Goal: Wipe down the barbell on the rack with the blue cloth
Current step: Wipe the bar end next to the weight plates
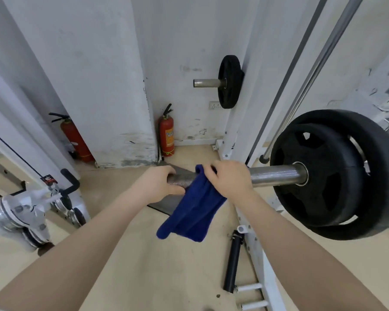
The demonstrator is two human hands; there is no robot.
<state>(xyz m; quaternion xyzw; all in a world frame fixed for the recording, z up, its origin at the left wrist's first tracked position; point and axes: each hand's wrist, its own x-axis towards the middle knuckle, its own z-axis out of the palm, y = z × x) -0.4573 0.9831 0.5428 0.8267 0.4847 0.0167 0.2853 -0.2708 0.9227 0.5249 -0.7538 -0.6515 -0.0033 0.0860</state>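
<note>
Barbell (276, 173) sleeve end gripped by left hand (157, 185); blue cloth (193, 209) draped over it, pinched by right hand (231, 178).

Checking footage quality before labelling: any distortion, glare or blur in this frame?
Head view: wide-angle bending bows the rack upright and forearms; a soft sheen runs along the barbell sleeve; both hands and the blue cloth look sharp; light is even, shadows faint.

Beige floor (162, 277), black tube (233, 262), two red extinguishers (167, 135)
</note>
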